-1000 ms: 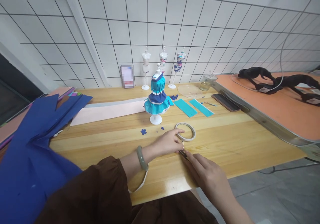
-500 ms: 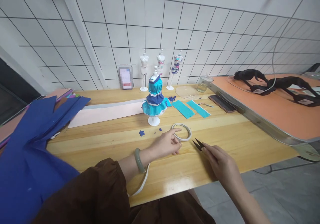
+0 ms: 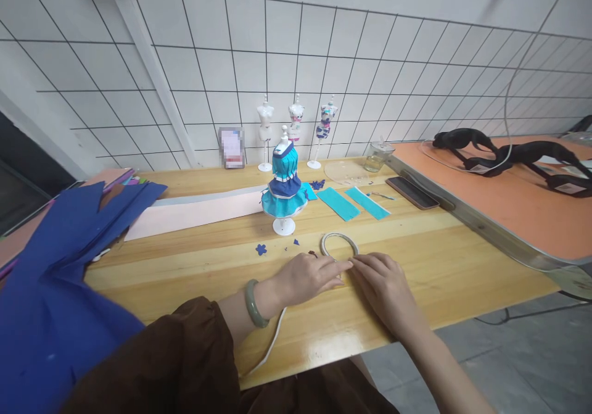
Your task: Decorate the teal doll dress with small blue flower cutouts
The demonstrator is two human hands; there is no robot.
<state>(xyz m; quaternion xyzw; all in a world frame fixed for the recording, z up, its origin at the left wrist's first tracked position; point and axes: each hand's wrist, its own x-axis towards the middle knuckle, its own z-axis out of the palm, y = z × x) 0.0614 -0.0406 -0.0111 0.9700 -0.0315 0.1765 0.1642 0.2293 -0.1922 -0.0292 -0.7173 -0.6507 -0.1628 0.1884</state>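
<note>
Left hand (image 3: 319, 276): fingers stretched out; can't tell what they hold.
Right hand (image 3: 383, 287): fingertips bunched, grip hidden.
Tape roll (image 3: 355, 247): best kept flat, touch light.

Soft, even light in here, pale glare across the tabletop (image 3: 324, 344), tiled wall (image 3: 217, 62) stretching sideways, phone screen (image 3: 232, 147) pixelated!

One head-worn camera looks forward and down across the tabletop (image 3: 462, 266) from its near edge, facing the wall (image 3: 284, 34) behind it.
</note>
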